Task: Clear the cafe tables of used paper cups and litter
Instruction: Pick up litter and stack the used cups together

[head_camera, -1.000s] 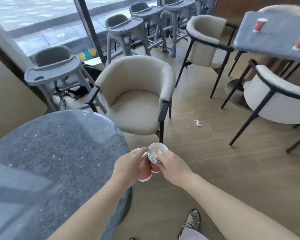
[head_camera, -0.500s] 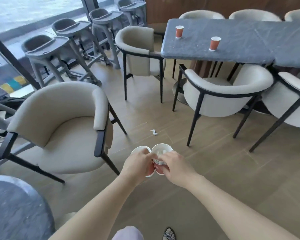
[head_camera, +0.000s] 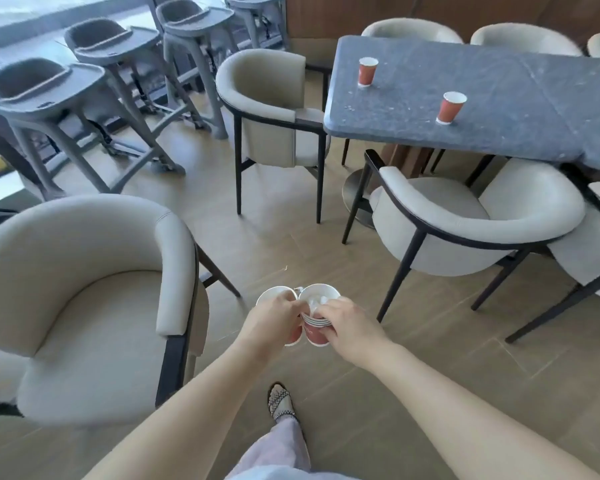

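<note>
Head view shows the dark bench ahead to our right behind a cream armchair, two red paper cups upright and well apart on it, the far cup by the corner and the near cup toward the front edge. Over the floor, our right grip curls round a stack of cups with crumpled litter inside, and our left grip holds a single cup touching it. We judge this a carry between benches; next the single cup needs joining to the stack, freeing a grip to reach past the armchair.
</note>
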